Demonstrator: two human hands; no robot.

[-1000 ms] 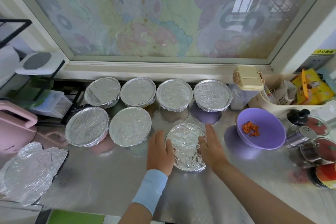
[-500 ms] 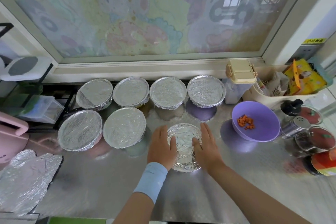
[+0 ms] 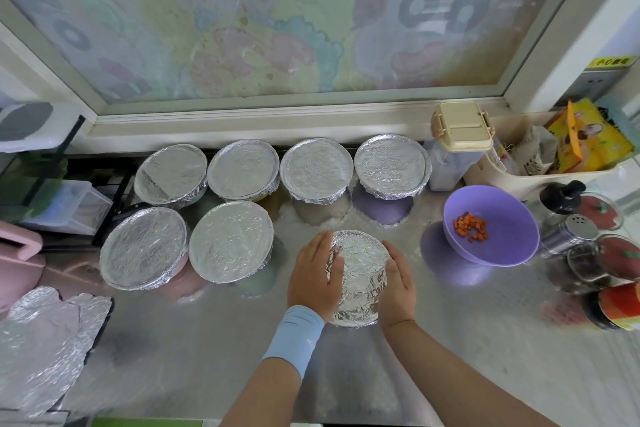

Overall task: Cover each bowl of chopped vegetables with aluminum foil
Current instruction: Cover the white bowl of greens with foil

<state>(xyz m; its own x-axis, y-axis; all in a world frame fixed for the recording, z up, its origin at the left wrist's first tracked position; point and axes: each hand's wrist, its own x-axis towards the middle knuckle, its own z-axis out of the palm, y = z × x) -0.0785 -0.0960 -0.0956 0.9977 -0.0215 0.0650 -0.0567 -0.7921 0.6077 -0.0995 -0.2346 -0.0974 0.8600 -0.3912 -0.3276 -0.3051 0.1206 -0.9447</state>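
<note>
Steel counter (image 3: 485, 340) under a painted window (image 3: 277, 28) carries the foil-wrapped bowl (image 3: 360, 274) near its middle. From either side the left hand (image 3: 313, 276) and right hand (image 3: 398, 288) press its foil, fingers fairly straight, while a purple bowl (image 3: 505, 243) stands uncovered nearby.

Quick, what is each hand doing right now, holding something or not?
Left hand: open, flat fingers pressing on the left side of the foil-wrapped front bowl.
Right hand: open, pressing on that bowl's right side.

Daylit cartoon-painted window (image 3: 277, 28) above steel counter (image 3: 450, 340).
</note>
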